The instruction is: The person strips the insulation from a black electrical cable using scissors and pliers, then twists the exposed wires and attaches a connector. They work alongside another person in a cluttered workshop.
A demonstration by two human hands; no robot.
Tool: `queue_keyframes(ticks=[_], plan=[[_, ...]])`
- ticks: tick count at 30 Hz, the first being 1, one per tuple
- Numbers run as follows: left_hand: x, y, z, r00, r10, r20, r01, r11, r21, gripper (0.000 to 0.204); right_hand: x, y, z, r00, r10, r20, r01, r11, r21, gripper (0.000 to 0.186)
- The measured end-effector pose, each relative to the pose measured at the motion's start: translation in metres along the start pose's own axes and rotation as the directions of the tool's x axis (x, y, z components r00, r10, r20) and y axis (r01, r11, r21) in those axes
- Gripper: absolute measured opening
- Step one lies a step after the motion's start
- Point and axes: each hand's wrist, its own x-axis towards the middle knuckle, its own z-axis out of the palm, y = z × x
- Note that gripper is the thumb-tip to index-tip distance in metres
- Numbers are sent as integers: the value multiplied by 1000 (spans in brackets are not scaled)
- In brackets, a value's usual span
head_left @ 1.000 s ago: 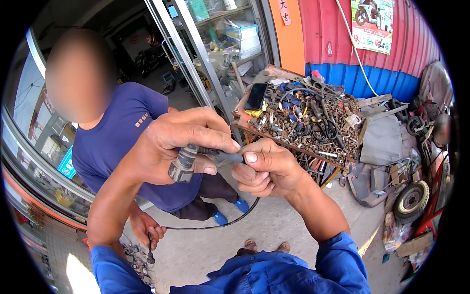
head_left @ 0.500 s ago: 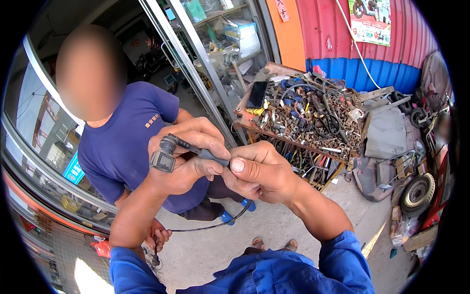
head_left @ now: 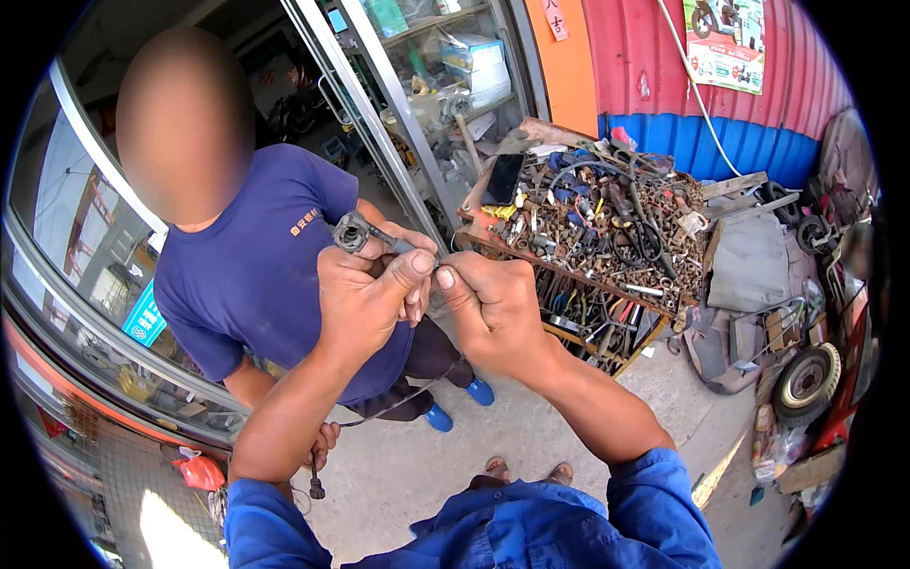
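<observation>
In front of my chest I hold a cable with a bent connector (head_left: 352, 233) whose round socketed face is turned up. My left hand (head_left: 358, 296) is closed on the grey sleeve just behind that connector, thumb on top. Close beside it, my right hand (head_left: 495, 305) pinches the thin end of the sleeve where the cable leaves it. Below my hands the dark cable (head_left: 409, 403) sags toward the left. There a co-worker's hand (head_left: 326, 444), partly behind my left forearm, is near a small black plug (head_left: 316, 487) hanging down.
A co-worker in a dark blue shirt (head_left: 256, 247) stands facing me at the left. Beyond my right hand, a bench (head_left: 569, 266) carries a heap of bolts and metal parts, a phone (head_left: 503, 179) and hoses. A small wheel (head_left: 806, 384) and scrap lie at the right.
Both hands have moved up and away from me with the cable. My left hand has turned, tipping the connector's face upward. The co-worker's hand is now lower, and the plug shows beneath it.
</observation>
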Motion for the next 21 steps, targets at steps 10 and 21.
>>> queue_keyframes(ticks=[10, 21], plan=[[0, -15, -7, 978, -191, -85, 189, 982, -26, 23, -2, 27, 15, 985, -169, -27, 157, 956, -249, 20], [-2, 9, -41, 996, -43, 76, 31, 989, 146, 42, 7, 4, -21, 895, 332, 299, -439, 781, 445, 37]])
